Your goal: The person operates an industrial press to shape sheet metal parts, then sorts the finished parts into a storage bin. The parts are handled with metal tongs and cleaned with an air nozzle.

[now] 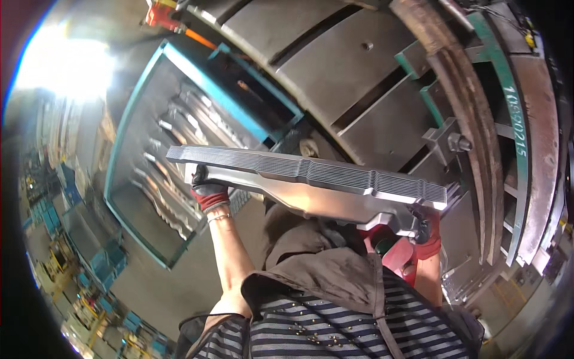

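A long stack of nested, stamped sheet-metal parts (305,170) spans the space in front of my chest, tilted a little down to the right. My left hand (208,189), in a red and black work glove, is closed on the stack's left end from below. At the right end my right hand (426,232), gloved alike, grips the lower edge of the stack. Part of its fingers is hidden behind the metal. The lowest part shows a smooth, bent silver face; above it the thin edges lie pressed close together.
Left of the stack stands a teal-framed bin (136,224) holding several long metal parts (173,194). A large machine bed (335,45) with slots lies ahead. At right are a clamp bolt (460,142) and a curved green frame (519,173). A red object (402,258) shows below the stack.
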Available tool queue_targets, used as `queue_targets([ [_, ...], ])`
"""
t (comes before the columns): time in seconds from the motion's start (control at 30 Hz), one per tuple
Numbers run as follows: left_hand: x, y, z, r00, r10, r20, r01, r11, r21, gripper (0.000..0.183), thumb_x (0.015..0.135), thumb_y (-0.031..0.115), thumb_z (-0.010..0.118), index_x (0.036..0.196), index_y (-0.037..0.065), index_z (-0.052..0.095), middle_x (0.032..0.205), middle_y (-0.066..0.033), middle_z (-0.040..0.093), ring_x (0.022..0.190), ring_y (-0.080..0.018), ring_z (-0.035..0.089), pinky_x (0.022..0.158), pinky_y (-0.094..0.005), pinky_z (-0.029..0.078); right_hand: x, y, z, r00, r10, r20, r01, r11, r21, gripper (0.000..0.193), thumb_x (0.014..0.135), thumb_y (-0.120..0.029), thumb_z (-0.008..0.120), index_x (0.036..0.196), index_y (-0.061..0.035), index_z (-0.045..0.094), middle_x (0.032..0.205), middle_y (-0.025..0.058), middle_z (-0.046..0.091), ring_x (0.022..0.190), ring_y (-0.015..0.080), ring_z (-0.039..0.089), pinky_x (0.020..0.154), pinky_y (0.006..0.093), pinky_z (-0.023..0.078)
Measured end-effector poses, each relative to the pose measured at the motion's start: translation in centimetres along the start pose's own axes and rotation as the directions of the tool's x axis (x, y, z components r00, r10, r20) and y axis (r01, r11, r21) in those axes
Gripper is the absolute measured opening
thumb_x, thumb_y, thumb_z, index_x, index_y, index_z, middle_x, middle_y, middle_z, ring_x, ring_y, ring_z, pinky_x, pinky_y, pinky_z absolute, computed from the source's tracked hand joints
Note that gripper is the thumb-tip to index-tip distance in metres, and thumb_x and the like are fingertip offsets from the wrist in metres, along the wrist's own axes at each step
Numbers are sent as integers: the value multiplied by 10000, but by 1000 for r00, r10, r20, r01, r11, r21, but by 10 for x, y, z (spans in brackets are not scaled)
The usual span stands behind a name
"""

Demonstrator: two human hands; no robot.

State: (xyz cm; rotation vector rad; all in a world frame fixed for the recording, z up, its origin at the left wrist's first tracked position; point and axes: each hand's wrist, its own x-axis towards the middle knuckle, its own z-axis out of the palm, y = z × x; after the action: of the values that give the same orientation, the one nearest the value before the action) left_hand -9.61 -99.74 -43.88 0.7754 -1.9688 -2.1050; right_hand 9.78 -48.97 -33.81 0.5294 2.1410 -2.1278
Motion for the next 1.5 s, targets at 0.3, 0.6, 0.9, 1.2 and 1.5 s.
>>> queue_targets([
  [0.3,-61,-71,-212,922,-281,-268,113,855,-506,358,862,217,487,1150,12,540,1149,-132,566,1064,-265,521,954,-413,399,3,-4,128,947,318,55,-322,944,76,316,745,-38,630,1053,-14,559,960,75,621,824,158,609,724,268,508],
  [0.6,-117,-98,-311,663,-444,-603,58,833,-550,304,860,199,483,1081,17,585,1106,-122,587,1011,-261,545,916,-396,415,21,24,210,768,-5,640,381,807,-451,308,738,9,630,1041,-2,580,932,88,630,795,182,631,689,288,517],
  [0.9,-140,-143,-336,482,-617,-621,125,751,-648,279,868,184,515,1105,44,565,1108,-82,584,1017,-244,547,900,-381,419,22,42,257,810,508,292,-525,851,-24,370,891,-119,489,1239,-1,439,1172,81,530,1063,185,527,902,331,446],
  [1.2,-155,-241,-364,666,-494,-559,155,825,-544,341,867,262,442,1098,46,569,1189,-111,553,1063,-270,517,925,-403,398,29,49,254,831,554,51,-541,826,-159,278,883,-86,495,1152,-18,517,1072,55,573,958,163,557,838,312,460],
  [1.5,-154,-279,-366,769,-386,-510,168,891,-421,273,901,147,502,1142,24,535,1173,-88,563,1064,-193,521,943,-334,406,51,12,331,913,398,88,-335,856,-393,258,902,-147,450,1050,20,579,897,44,623,821,111,574,742,258,457],
])
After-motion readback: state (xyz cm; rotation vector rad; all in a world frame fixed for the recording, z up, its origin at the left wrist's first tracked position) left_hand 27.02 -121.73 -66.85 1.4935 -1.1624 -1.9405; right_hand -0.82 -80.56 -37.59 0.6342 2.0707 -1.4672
